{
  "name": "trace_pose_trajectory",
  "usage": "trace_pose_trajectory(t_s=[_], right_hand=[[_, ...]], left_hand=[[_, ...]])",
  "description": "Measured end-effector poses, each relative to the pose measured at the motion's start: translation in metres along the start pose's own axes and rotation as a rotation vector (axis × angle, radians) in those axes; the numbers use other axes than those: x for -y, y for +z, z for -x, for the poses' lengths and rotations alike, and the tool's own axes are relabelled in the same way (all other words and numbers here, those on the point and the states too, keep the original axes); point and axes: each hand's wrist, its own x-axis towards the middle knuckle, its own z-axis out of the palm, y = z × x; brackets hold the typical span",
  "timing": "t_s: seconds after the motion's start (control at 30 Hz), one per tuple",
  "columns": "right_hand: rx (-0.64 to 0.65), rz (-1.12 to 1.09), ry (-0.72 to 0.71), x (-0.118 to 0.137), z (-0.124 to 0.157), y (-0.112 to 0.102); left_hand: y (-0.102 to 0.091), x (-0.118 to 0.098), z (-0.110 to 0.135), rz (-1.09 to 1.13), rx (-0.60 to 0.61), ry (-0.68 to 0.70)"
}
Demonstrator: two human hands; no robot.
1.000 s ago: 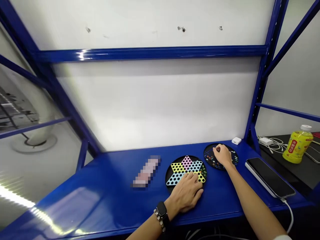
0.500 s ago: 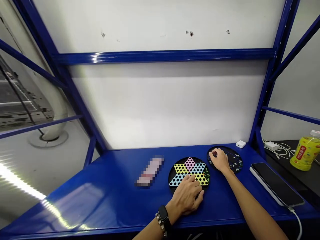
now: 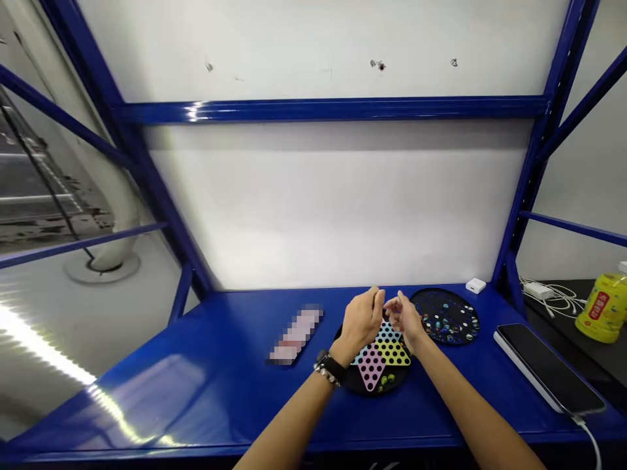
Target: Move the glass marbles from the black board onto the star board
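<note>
Star-patterned game board (image 3: pixel 371 370) lies beneath the left hand (image 3: pixel 360 321) and the right hand (image 3: pixel 407 323), partly hidden by both; their fingers are bent, and whether either grips anything I cannot tell. It looks light, stiff, perhaps slick, best taken by its outer rim

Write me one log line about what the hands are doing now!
left hand: at star board | right hand: close to left hand | held: cannot tell | marbles: in black tray
</note>
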Motion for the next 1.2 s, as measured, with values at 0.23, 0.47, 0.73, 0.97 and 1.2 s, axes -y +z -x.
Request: trace_pose_trajectory(t_s=[0.23,0.47,0.73,0.97,1.2], right_hand=[[0.003,-0.542,0.313,-0.002,0.003,0.014],[-0.054,-0.623,0.274,0.012,-0.007,-0.021],[-0.084,-0.632,0.271,0.012,-0.004,-0.017],[-0.090,-0.611,0.303,0.017,-0.002,-0.011],[-0.005,-0.555,0.333,0.012,0.003,-0.004]], left_hand=[[0.023,-0.019,-0.014,-0.229,0.116,0.250],[-0.002,-0.004,0.044,-0.075,0.217,0.278],[0.006,0.015,0.077,-0.201,0.513,0.540],[0.016,0.020,0.073,-0.233,0.547,0.616],[0.021,0.020,0.079,-0.271,0.548,0.563]])
